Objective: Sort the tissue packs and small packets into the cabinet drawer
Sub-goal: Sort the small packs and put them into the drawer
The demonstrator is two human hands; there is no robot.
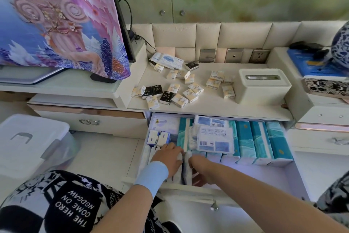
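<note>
The open cabinet drawer (294,181) holds a row of teal tissue packs (262,140) standing on edge, flat white-and-blue packets (214,139) on top of them, and two small blue-and-white packs (158,137) at the left. Several white packs (178,168) stand upright in the front left corner. My left hand (168,157), with a light blue wristband, rests on those white packs. My right hand (200,166) reaches down between them, its fingers mostly hidden. Several small cream and black tissue packets (170,94) lie scattered on the countertop (207,104) above.
A white tissue box (262,86) stands on the countertop at the right, with wall sockets (234,55) behind. A cloth-covered screen (60,17) is at the left. A clear lidded storage bin (30,144) sits on the floor at left. Closed drawers flank the open one.
</note>
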